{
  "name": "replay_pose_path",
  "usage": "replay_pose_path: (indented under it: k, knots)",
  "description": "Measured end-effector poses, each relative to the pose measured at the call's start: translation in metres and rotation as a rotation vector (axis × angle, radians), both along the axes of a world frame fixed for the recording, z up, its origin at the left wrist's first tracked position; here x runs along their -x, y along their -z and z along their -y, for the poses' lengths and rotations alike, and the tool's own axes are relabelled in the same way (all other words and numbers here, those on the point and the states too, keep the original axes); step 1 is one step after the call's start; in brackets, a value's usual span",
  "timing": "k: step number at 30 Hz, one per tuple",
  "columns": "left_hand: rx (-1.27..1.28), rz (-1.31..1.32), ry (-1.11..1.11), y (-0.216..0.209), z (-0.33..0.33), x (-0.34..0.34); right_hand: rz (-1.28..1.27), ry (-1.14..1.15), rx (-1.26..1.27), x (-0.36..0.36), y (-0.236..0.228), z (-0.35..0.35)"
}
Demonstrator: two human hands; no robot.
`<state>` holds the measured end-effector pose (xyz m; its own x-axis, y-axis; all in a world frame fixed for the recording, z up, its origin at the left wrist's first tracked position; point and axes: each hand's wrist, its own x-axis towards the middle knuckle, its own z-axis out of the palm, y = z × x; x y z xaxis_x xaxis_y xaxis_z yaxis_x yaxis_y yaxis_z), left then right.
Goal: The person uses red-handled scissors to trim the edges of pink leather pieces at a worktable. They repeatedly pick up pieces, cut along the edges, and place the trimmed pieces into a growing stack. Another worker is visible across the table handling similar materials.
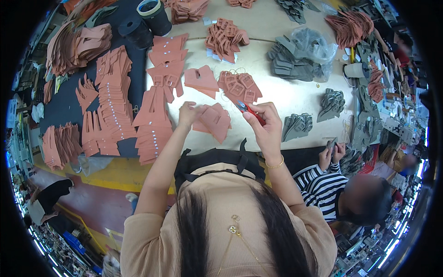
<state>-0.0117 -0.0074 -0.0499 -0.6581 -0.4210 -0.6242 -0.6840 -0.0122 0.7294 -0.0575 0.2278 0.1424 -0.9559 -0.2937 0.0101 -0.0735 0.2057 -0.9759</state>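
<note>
My right hand [266,125] grips red-handled thread snips [256,113], their metal blades pointing up and left. The blade tips lie close to a pile of salmon strap pieces with buckles [240,86]. My left hand [188,114] reaches in with its fingers stretched out, slightly blurred, at the left edge of a small fanned stack of salmon cut pieces [216,121]; whether the fingertips press on it is hard to see. Just beyond lies another stack of salmon pieces with a slot [201,79].
Overlapping rows of salmon pieces [115,99] cover the dark left part of the table. Black thread cones [156,17] stand at the back. Grey-green pieces under clear plastic [300,53] lie to the right. A co-worker in a striped top [323,189] sits close at my right, handling a small piece.
</note>
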Motion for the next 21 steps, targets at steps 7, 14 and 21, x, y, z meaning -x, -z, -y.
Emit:
replay_pose_path:
  k: [7,14,21]
  knots:
    - [0.578,-0.179,0.367,0.005,-0.037,-0.034,0.02,-0.067,0.012,-0.003,0.007,0.008]
    - [0.056,-0.199,0.219,-0.038,-0.034,-0.034,-0.039,-0.067,-0.121,-0.009,0.011,-0.001]
    - [-0.613,-0.408,-0.025,-0.17,-0.03,-0.038,-0.245,-0.181,-0.163,-0.022,-0.002,0.004]
